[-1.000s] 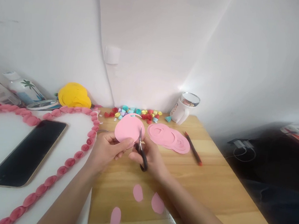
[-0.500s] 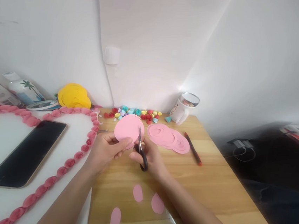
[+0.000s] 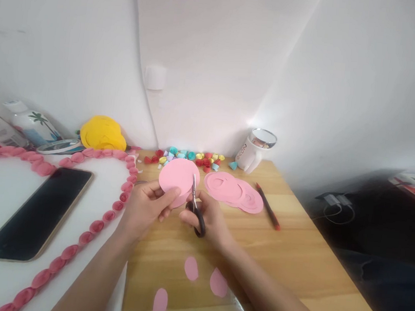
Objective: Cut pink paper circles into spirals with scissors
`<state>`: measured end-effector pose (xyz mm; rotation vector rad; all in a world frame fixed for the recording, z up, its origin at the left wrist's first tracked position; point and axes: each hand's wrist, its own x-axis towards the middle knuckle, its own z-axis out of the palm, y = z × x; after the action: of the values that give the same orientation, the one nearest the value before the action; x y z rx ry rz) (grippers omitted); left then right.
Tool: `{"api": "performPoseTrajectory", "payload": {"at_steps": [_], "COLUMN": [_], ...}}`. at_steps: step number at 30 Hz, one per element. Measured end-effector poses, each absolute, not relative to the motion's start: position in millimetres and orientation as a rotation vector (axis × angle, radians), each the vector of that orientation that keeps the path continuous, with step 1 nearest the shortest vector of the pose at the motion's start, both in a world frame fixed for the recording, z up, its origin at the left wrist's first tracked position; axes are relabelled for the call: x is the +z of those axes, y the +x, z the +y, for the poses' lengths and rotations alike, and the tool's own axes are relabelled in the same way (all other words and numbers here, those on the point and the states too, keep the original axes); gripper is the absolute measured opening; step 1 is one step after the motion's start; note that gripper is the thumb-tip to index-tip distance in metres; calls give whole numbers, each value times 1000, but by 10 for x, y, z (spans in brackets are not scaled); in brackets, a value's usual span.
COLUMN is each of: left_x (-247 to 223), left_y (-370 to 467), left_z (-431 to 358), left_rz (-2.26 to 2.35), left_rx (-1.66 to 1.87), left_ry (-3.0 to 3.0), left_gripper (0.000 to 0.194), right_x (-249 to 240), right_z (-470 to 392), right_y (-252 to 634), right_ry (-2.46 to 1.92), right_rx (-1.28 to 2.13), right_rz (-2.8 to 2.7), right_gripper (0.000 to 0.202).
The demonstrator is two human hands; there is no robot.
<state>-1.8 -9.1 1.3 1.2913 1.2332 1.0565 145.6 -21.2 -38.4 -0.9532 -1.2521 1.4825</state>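
A round pink paper (image 3: 176,176) is pinched at its lower edge by my left hand (image 3: 149,203), thumb on top. Part of another pink piece shows beneath it. My right hand (image 3: 211,217) grips black-handled scissors (image 3: 200,223), whose blades point up at the paper's right edge. To the right lie overlapping pink paper discs (image 3: 224,186) with curved cut lines. Three small pink pieces rest nearer me: one (image 3: 191,268) in the middle, one (image 3: 219,282) by my right forearm, one (image 3: 160,304) at lower left.
A dark pen (image 3: 268,207) and a white mug (image 3: 253,152) stand or lie at the right. Small coloured paper rolls (image 3: 191,157) line the back. On the left are a phone (image 3: 38,215), a pink rosette border (image 3: 69,252), yellow paper (image 3: 103,133) and a bottle (image 3: 34,124).
The held pink paper has shifted very slightly left against the scissor blades, and a little more of the piece beneath shows. Both hands stay nearly in place.
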Motion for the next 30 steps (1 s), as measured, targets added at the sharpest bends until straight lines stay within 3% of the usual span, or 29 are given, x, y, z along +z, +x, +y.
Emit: {"api": "performPoseTrajectory", "payload": {"at_steps": [10,30], "left_x": [75,5], "left_y": [7,-28], "left_z": [-121,-92], "left_rz": [1331,1286], "left_rx": [961,1009], "left_ry": [1374,1331], "left_gripper": [25,25], "right_x": [-352,-323], "right_z": [-208,-217], "right_y": [1471,1477], "right_ry": [-899,-877], "right_rx": [1431,1485], "right_rz": [-1281,-1251], "right_gripper": [55,52]}}
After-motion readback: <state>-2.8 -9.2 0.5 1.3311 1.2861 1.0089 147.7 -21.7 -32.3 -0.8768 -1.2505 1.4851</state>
